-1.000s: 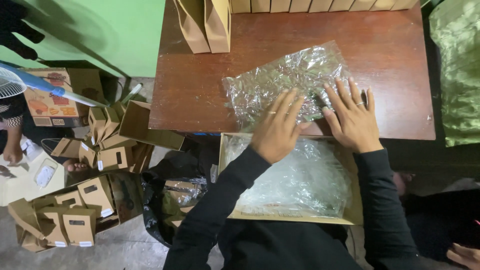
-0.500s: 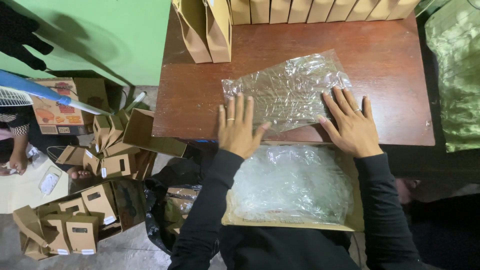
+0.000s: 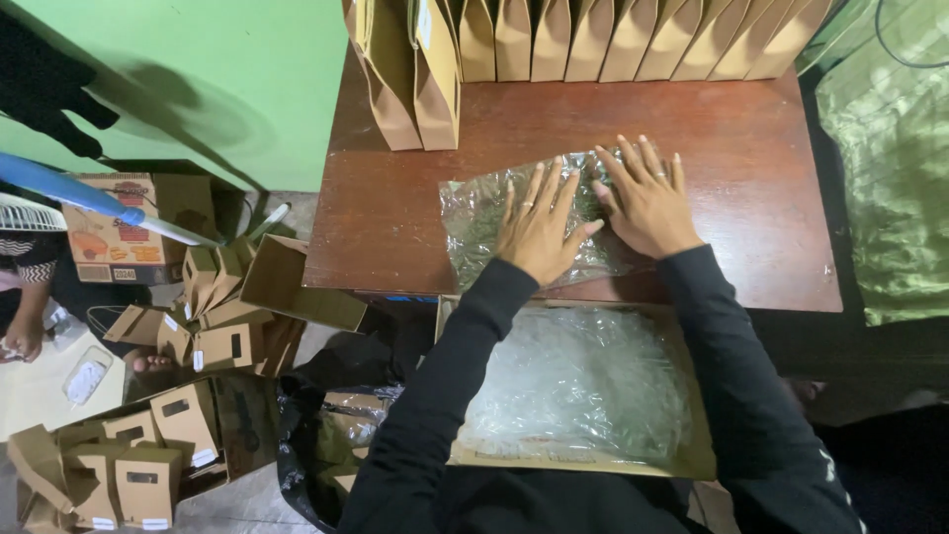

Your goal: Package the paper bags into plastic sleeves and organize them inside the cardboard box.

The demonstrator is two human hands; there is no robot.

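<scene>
A clear crinkled plastic bag point(image 3: 474, 222) lies flat on the brown wooden table point(image 3: 751, 129). My left hand point(image 3: 539, 225) presses flat on its middle, fingers spread. My right hand point(image 3: 647, 198) lies flat on the bag's right part, fingers apart, thumb close to the left hand. Both arms wear black sleeves. On my lap sits an open cardboard box point(image 3: 697, 460) filled with more clear plastic bags point(image 3: 578, 381).
A row of brown paper bags point(image 3: 593, 40) stands along the table's far edge. Small brown cardboard boxes point(image 3: 148, 465) lie scattered on the floor at left, with a printed carton point(image 3: 119, 237) and a fan point(image 3: 30, 198). Green fabric point(image 3: 895, 168) lies at right. Another person's foot point(image 3: 20, 336) is at far left.
Both hands have slid closer together over the plastic bag, pressing it flat. The view has shifted so the table sits lower in frame.
</scene>
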